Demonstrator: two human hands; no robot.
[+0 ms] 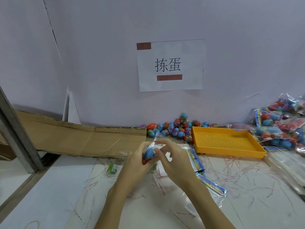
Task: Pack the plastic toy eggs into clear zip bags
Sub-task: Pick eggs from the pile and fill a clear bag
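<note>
Over the middle of the table my left hand grips a clear zip bag holding a blue toy egg and something red below it. My right hand pinches the bag's top edge just right of the egg. A heap of loose toy eggs, blue, red and green, lies against the wall behind my hands. Empty clear zip bags with printed header strips lie on the table under and to the right of my right wrist.
An empty yellow perforated tray sits right of the egg heap. Filled bags of eggs are piled at the far right. Flattened cardboard lies at the left. A green label scrap lies left of my hands.
</note>
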